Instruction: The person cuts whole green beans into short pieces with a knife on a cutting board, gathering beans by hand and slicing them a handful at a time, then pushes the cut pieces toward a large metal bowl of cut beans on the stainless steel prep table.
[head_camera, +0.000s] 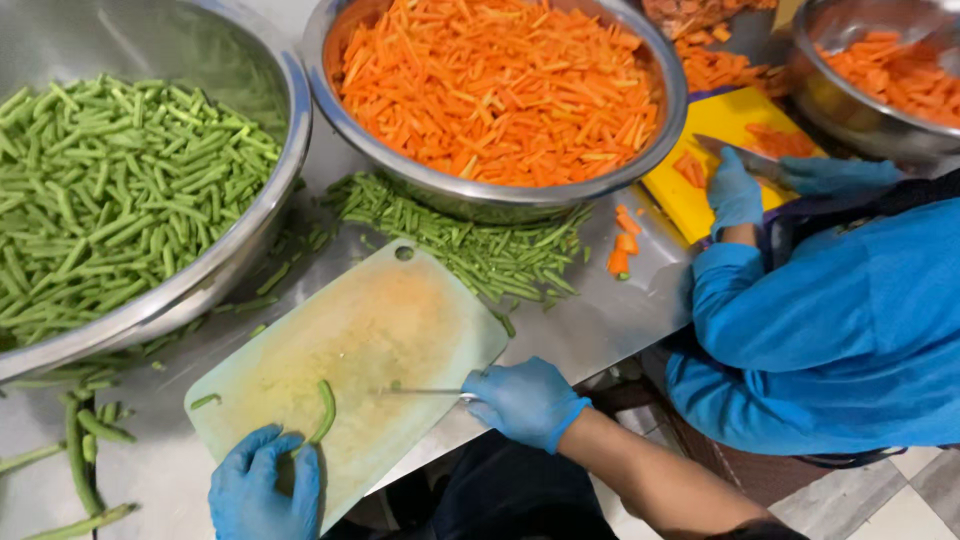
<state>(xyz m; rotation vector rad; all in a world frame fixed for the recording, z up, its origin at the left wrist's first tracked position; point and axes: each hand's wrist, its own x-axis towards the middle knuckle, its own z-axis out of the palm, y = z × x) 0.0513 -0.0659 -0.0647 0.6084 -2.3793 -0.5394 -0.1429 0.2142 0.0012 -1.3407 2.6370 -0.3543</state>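
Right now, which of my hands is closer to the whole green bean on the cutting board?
Left. Your left hand pinches the lower end of the green bean on the cutting board. Your right hand is off to the bean's right, gripping a knife.

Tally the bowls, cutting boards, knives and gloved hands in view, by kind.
Bowls: 3 (green beans, carrots, far right)
Boards: 2 (pale green, yellow)
Knives: 2 (wearer's, co-worker's)
Gloved hands: 4 (left hand, right hand, co-worker's two)
Total: 11
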